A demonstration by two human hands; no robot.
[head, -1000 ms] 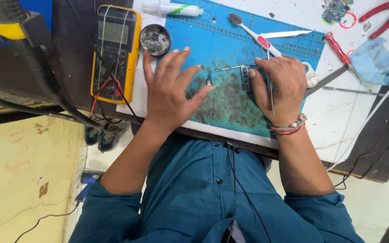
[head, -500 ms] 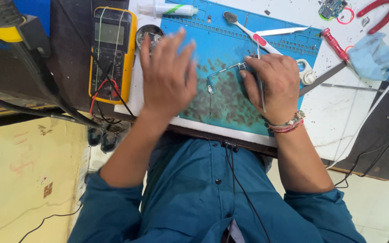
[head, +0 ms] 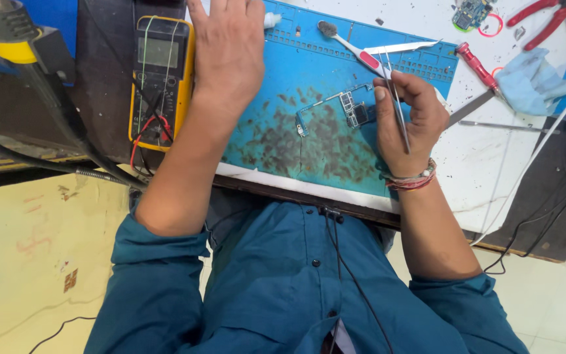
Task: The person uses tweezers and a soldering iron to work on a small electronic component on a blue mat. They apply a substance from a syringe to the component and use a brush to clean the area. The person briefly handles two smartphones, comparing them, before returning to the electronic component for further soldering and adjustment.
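Cluttered white bench (head: 532,164) seen from above, carrying a stained blue rectangular work mat (head: 309,85). On the mat, just beside the right fingers toward the left hand, a small bare phone circuit board with a thin metal frame (head: 352,111). Right hand (head: 407,124) curled, fingers (head: 388,92) pinched together on slim silver metal tweezers (head: 397,108), tips pointing away from the body, thumb close to the board's edge; touching or not, cannot tell. Red-and-white thread band (head: 414,180) round the right wrist. Left hand (head: 227,46) flat and reaching past the mat's far edge, fingers cut off by the frame, so apart or together cannot tell; nothing seen held. Just outside the left hand, a yellow-cased digital multimeter (head: 162,78) with red and black leads. Beyond the right fingers, a red-and-white-handled small brush (head: 355,52), a flat silver blade (head: 404,47) and a red-handled screwdriver (head: 476,65); farther out, a crumpled pale blue cloth (head: 532,82) and red-handled pliers (head: 538,19).
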